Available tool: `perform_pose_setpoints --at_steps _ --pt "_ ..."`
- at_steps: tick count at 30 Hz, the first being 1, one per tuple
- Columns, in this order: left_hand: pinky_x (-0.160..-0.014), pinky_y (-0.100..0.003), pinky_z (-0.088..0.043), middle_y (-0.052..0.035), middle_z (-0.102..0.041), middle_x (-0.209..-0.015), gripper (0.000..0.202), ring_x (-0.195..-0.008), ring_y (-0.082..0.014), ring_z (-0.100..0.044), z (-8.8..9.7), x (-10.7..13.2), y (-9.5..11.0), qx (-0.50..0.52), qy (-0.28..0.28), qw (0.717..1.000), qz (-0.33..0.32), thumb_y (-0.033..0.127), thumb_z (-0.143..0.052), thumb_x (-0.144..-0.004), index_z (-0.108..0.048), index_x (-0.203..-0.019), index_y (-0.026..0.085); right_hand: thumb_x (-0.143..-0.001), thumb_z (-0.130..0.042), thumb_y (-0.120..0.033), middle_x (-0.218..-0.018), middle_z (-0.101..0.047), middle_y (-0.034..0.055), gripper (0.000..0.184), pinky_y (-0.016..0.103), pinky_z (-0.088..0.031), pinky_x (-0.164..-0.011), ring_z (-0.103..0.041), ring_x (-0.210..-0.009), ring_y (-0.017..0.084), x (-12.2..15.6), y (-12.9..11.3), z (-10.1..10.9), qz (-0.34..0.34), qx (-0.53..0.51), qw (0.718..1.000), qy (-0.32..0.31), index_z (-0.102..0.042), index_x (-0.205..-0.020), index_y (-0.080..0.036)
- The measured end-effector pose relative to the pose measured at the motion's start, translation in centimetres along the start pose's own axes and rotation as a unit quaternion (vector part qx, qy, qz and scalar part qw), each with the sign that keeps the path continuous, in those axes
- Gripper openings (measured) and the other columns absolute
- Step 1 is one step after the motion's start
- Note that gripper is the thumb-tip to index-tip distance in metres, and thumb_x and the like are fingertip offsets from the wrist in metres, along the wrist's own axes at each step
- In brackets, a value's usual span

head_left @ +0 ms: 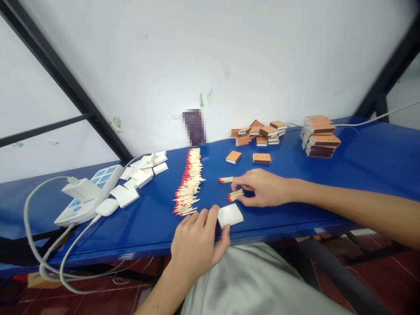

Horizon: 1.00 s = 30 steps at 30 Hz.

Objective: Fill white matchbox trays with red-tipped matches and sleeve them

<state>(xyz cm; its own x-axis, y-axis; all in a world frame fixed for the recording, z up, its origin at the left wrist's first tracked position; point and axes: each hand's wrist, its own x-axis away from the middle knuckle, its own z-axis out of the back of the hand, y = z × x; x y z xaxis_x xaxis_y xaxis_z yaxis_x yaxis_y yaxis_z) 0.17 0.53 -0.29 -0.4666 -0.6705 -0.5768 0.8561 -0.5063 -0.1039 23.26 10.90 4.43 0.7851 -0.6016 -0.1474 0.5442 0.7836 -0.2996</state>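
Note:
My left hand (200, 236) is closed on a small white matchbox tray (231, 215) at the table's front edge, thumb on the near side and fingers on the far side. Just beyond the tray, my right hand (259, 188) pinches a small bundle of red-tipped matches (235, 195) between thumb and fingers. A smaller group of matches (225, 180) lies on the table by its fingertips. Left of both hands runs a long row of loose matches (190, 183), their red heads mostly pointing left.
White matchbox trays (141, 177) lie heaped at left beside a white power strip (92, 192) with cables. Orange matchboxes (261, 158) lie beyond my right hand, with a loose pile behind and a tall stack (320, 136) at right. A white wall backs the blue table (370, 153).

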Motion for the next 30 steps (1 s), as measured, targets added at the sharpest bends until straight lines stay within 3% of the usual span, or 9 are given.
perform_pose_setpoints --at_steps 15,30 --pt "-0.059 -0.036 -0.051 -0.0072 -0.069 -0.084 0.03 -0.072 -0.025 -0.069 0.17 -0.07 0.01 -0.006 0.005 1.0 -0.008 0.036 -0.047 -0.094 -0.053 -0.114 0.014 -0.081 -0.061 -0.03 -0.061 -0.053 -0.0047 0.017 0.024 -0.026 -0.056 -0.045 -0.054 0.011 -0.11 0.03 -0.08 0.002 -0.018 1.0 0.012 -0.066 -0.093 -0.02" --pt "-0.059 -0.035 -0.051 -0.0073 -0.07 -0.085 0.031 -0.07 -0.024 -0.068 0.24 -0.08 -0.03 -0.007 -0.001 1.0 -0.007 0.036 -0.044 -0.095 -0.051 -0.116 0.015 -0.085 -0.062 -0.044 -0.056 -0.042 -0.0077 0.026 0.023 -0.026 -0.051 -0.038 -0.048 0.009 -0.2 0.19 -0.1 -0.017 -0.088 0.996 0.003 -0.066 -0.089 -0.019"
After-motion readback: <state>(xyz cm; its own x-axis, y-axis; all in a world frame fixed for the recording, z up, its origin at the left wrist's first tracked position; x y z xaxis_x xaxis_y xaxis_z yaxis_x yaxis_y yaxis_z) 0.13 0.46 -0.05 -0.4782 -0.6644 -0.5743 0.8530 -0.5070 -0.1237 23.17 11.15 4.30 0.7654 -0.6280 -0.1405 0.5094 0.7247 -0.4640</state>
